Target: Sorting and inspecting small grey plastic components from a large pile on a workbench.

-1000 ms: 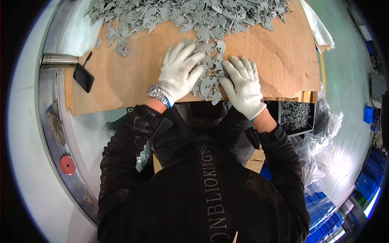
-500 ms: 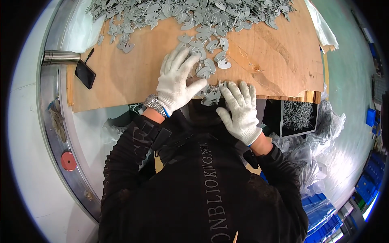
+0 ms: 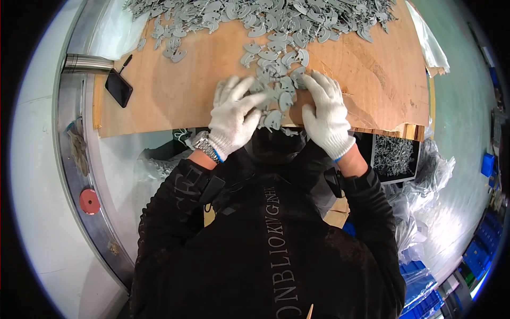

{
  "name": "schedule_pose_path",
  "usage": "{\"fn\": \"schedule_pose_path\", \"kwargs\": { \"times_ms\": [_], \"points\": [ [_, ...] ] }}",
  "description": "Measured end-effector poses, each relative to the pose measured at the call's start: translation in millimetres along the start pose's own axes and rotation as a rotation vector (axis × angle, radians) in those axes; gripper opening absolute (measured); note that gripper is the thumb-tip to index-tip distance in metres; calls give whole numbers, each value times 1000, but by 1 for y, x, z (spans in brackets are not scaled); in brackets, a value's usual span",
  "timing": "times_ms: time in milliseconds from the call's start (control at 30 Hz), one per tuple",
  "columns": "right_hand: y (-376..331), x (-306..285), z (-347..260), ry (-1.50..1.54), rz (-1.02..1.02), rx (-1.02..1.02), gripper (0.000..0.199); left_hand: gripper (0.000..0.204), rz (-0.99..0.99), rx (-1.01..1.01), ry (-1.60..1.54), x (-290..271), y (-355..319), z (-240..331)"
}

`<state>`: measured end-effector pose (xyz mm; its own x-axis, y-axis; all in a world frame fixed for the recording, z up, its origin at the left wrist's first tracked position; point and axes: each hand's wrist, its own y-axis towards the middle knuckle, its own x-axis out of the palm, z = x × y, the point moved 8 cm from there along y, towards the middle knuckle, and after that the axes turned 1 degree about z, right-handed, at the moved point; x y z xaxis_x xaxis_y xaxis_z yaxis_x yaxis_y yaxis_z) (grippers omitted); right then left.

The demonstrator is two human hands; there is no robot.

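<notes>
Small grey curved plates (image 3: 286, 98) lie in a loose strip from the heap to the near table edge, between my two hands. My left hand (image 3: 234, 114), in a white knit glove, rests along the left side of this strip, fingers stretched out and thumb apart. On the strip's right side, my right hand (image 3: 328, 109), gloved the same way, has its fingers extended, their tips against the plates. Neither hand grips a plate. Several plates (image 3: 272, 120) sit at the table edge, a few partly over it.
A large heap of the same grey plates (image 3: 265, 18) covers the far part of the wooden table (image 3: 175, 101). A black phone (image 3: 119, 88) and a pen (image 3: 126, 64) lie at the left. Below the table's right edge stands a bin of small metal parts (image 3: 393, 155) beside clear plastic bags (image 3: 417, 202).
My right hand has moved away from the table edge and a little right, to the side of the strip. More plates now lie between my hands, nearer the edge.
</notes>
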<state>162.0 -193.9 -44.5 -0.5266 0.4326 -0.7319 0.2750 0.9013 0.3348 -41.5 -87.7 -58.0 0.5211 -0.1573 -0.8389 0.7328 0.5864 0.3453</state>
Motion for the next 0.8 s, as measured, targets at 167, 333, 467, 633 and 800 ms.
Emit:
{"fn": "schedule_pose_path", "kwargs": {
  "times_ms": [167,333,467,633,800],
  "points": [
    [13,21,5,-102,-59,-40,69,57,67,-121,-164,14,6,-27],
    [22,19,2,-65,-32,-24,75,61,152,-142,-60,10,57,-25],
    [43,21,16,-127,84,9,73,59,31,-117,45,23,88,-29],
    [47,31,17,-254,-106,-68,68,55,-30,44,107,37,74,-18],
    [6,22,-1,-200,-157,-107,64,52,-87,52,25,24,33,13]
  ]
}}
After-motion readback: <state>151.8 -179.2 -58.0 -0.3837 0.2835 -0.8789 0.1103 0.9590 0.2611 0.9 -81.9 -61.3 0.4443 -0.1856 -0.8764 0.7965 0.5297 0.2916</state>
